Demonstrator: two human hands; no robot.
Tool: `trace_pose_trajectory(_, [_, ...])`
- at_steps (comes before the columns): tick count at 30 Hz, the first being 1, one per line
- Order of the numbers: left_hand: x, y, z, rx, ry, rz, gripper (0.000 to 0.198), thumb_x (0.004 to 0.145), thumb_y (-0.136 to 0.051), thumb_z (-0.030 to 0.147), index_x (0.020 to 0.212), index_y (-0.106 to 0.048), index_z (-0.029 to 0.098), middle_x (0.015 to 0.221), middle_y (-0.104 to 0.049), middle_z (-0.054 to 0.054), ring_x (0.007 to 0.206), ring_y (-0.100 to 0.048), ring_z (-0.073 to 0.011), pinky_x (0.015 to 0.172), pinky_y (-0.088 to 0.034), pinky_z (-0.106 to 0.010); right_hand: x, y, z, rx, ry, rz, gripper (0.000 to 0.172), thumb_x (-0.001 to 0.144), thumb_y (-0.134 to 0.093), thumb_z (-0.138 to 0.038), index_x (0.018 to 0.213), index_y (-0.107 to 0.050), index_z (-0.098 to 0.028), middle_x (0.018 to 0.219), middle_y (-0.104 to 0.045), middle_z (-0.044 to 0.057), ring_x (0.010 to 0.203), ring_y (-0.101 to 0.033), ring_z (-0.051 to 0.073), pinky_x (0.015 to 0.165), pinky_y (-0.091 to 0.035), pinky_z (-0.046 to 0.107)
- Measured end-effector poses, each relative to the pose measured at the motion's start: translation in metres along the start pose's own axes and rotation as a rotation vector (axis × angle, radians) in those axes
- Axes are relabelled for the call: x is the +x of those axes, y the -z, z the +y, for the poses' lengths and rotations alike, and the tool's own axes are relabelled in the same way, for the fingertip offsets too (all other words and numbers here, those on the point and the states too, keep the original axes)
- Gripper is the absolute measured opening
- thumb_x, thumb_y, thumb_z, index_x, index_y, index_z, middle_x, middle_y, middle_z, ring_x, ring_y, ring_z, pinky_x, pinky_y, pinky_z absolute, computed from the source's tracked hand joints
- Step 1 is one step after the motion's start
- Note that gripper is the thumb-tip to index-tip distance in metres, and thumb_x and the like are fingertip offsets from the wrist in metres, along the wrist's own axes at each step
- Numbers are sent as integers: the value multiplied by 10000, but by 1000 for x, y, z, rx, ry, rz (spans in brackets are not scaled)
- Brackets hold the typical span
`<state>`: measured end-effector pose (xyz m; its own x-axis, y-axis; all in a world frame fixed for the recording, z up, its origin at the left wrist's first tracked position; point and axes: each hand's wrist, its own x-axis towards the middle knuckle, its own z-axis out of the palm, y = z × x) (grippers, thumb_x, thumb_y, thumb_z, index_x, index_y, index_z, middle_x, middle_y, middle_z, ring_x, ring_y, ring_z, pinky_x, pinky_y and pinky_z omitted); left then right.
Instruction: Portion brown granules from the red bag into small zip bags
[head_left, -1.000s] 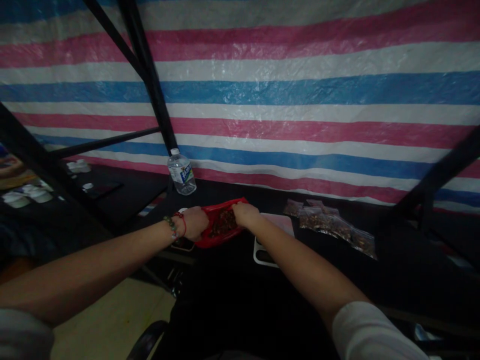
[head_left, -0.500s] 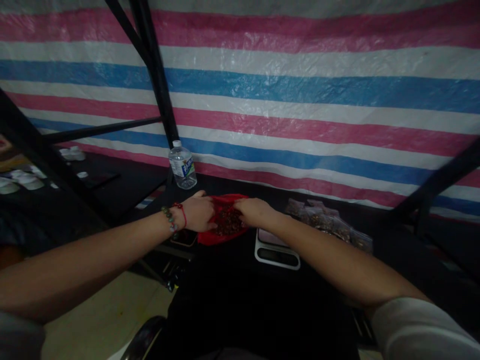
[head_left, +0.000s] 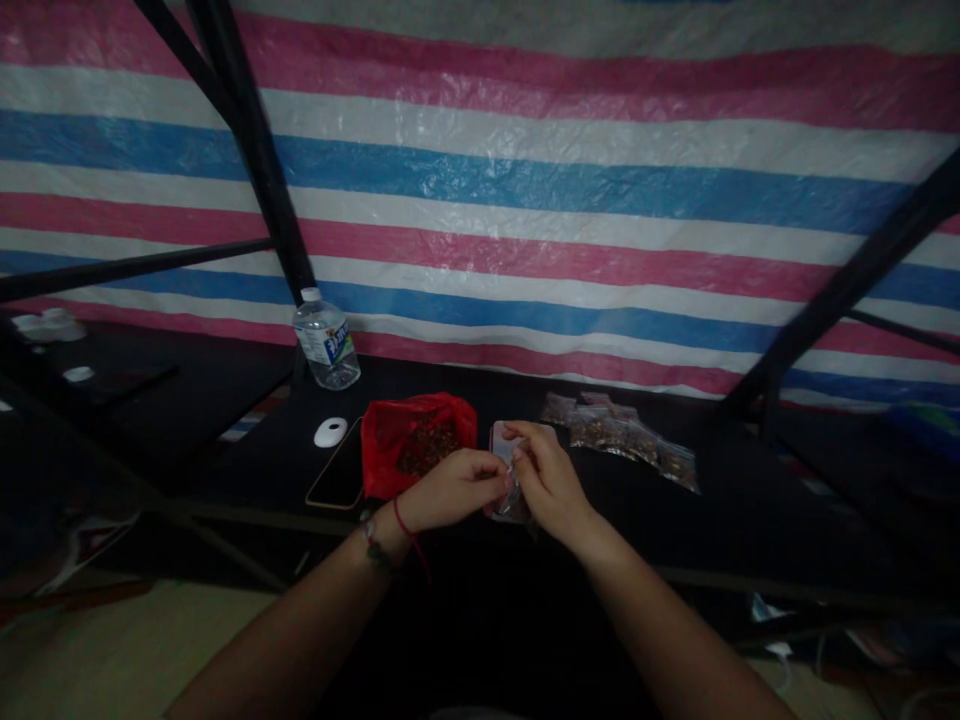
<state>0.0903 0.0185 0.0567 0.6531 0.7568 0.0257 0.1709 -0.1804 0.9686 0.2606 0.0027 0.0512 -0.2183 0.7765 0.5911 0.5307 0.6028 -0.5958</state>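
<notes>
A red plastic bag (head_left: pixel 409 440) of dark brown bits lies open on the black table (head_left: pixel 750 500). My left hand (head_left: pixel 454 488) and my right hand (head_left: pixel 544 475) meet just right of it, above a small scale (head_left: pixel 496 440). Both pinch a small clear packet (head_left: pixel 512 492) between thumb and fingers. A beaded bracelet and a red string circle my left wrist.
A water bottle (head_left: pixel 326 342) stands at the back by a black frame post (head_left: pixel 255 170). A phone (head_left: pixel 337 478) and a white round object (head_left: pixel 330 432) lie left of the red bag. Several filled clear packets (head_left: pixel 622 435) lie to the right. A striped tarp (head_left: pixel 570 190) hangs behind.
Both hands have left the red bag and drawn back toward me, now pinching a small clear packet together. The view has shifted right and down.
</notes>
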Motion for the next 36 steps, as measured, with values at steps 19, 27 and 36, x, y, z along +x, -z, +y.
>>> trace_pose_trajectory(19, [-9,-27,-23,-269,0,317,356,698,-706,461,629,-589,133,546,-532,28,526,-475,-88,552,-375,-214,-25,3,-13,363,-328,-242,279,761,-649,-182,1024,-724,-235,947,-715,40,797,-662,166,743,-520,281])
trace_pose_trajectory(27, [-12,-23,-19,-4,-74,275,329,791,-590,429,631,-585,141,559,-539,11,542,-487,-99,540,-370,-208,-23,12,-9,382,-460,-275,205,821,-551,-254,820,-734,-162,706,-690,21,609,-601,125,580,-449,219])
trace_pose_trajectory(36, [-13,-32,-21,264,-15,327,233,738,-487,243,527,-520,151,544,-490,21,558,-450,-103,527,-326,-207,-28,5,-15,-296,-237,-219,130,724,-525,-130,603,-564,-158,620,-588,8,574,-497,110,553,-300,227])
